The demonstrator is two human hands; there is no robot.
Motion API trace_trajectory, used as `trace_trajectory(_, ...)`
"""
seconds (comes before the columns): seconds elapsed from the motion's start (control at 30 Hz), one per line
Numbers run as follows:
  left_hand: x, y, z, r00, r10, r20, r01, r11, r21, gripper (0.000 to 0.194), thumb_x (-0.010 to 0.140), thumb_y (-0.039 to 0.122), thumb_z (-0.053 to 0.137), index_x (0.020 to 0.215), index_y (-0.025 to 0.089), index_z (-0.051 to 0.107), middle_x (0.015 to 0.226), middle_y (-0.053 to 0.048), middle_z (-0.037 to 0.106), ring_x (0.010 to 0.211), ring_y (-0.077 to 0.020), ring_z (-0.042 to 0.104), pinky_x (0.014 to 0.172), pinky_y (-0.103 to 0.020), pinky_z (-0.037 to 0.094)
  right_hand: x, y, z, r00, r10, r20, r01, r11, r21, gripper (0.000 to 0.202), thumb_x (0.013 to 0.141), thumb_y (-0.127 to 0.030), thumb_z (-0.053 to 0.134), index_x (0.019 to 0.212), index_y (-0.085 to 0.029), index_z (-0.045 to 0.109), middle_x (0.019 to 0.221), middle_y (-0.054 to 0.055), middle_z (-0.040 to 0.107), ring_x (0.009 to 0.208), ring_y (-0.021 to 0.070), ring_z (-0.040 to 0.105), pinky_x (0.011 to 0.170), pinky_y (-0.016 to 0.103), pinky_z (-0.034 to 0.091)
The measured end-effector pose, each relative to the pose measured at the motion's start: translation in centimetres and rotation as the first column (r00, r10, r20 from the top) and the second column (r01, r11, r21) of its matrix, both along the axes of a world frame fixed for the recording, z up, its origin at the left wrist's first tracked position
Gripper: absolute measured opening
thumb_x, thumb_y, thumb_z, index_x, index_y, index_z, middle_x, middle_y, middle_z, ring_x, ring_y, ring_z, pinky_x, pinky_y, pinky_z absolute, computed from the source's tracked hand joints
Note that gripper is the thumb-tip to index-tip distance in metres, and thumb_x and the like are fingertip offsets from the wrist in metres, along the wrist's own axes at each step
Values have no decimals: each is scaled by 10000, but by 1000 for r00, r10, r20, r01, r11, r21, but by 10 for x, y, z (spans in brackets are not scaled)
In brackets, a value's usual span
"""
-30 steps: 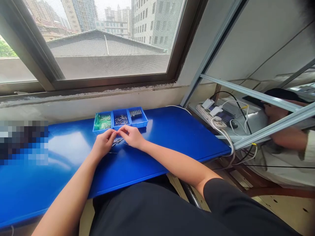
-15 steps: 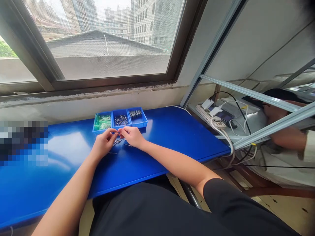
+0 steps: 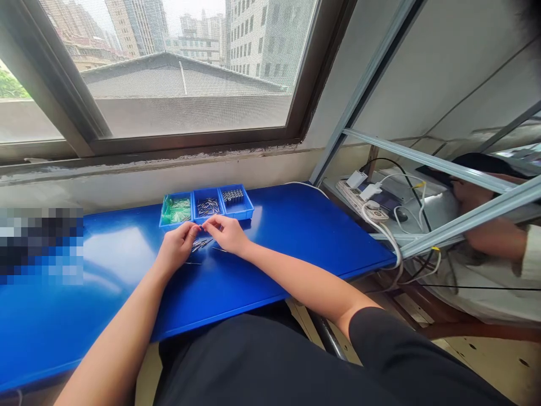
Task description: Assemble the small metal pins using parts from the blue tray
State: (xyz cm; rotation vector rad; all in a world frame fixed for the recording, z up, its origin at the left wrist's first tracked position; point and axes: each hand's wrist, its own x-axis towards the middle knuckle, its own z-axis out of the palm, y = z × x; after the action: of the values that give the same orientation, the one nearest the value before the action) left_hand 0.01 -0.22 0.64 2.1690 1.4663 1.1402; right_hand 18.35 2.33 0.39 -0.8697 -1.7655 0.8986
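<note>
The right hand (image 3: 226, 233) sits slightly higher than 0.5 s ago, and it and the left hand (image 3: 180, 243) pinch 1 tiny part (image 3: 201, 227) between them near the pins (image 3: 202, 245), suggesting unfinished fingertip work.

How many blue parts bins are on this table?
3, side by side: the left bin with green plastic, the middle bin with metal pins, and the right bin with small metal cylinders. The blurred area at far left could hide others.
</note>
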Motion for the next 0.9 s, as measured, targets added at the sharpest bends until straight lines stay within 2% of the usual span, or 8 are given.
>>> trace_trajectory(0.23, 3, -2, 2, 997, -15, 80, 17, 1000, -21, 298, 944, 442, 502, 931, 177, 638, 570, 40, 519, 472, -93, 399, 479, -222, 332, 0, 2, -1, 999, 32, 30, -31, 999, -31, 353, 948, -439, 537, 788, -171, 702, 803, 33, 712, 770, 151, 639, 717, 264, 463)
trace_trajectory(0.37, 2, -2, -1, 994, -28, 107, 30, 999, -13, 290, 936, 441, 522, 933, 176, 639, 552, 50, 481, 463, -87, 372, 467, -218, 308, 0, 2, -2, 999, 33, 44, -31, 999, -31, 374, 959, -432, 522, 766, -161, 695, 796, 36, 716, 766, 148, 648, 712, 261, 463)
trace_trajectory(0.6, 1, -1, 0, 998, -39, 54, 39, 999, 5, 300, 939, 427, 506, 859, 171, 642, 562, 42, 500, 496, -93, 405, 497, -225, 329, -1, 1, -1, 1000, -20, 7, 20, 998, 65, 188, 899, -301, 616, 1007, -176, 704, 979, 53, 730, 861, 153, 663, 747, 266, 509)
trace_trajectory(0.73, 0, -1, 0, 999, -36, 21, 36, 999, 4, 320, 946, 427, 495, 821, 167, 635, 580, 37, 513, 517, -95, 422, 513, -226, 337, -1, 0, -1, 998, 10, 66, -20, 989, 148, 133, 882, -245, 629, 938, -175, 727, 913, 55, 718, 833, 153, 639, 659, 246, 490)
trace_trajectory(0.9, 0, -1, -1, 999, -41, 10, 41, 999, -14, 329, 944, 431, 497, 824, 162, 642, 602, 28, 543, 536, -98, 444, 532, -228, 352, -1, 0, -2, 995, 6, 98, -21, 987, 161, 103, 856, -230, 663, 897, -169, 735, 866, 53, 715, 829, 159, 634, 680, 259, 491)
